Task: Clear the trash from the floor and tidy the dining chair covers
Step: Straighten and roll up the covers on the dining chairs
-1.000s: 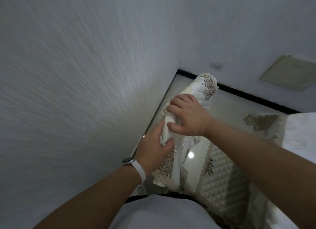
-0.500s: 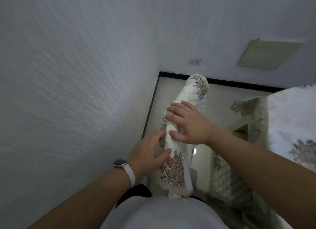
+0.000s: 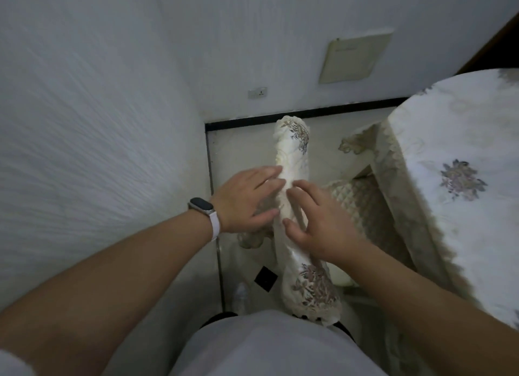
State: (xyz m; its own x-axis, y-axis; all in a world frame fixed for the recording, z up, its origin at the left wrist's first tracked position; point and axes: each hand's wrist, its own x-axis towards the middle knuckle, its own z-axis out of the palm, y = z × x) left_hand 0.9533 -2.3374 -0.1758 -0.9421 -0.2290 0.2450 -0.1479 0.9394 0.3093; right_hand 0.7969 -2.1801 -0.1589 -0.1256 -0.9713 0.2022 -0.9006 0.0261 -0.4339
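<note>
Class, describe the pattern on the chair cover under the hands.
Cream-white chair cover with brown-grey floral sprays at both ends, clearest in the head view.
</note>
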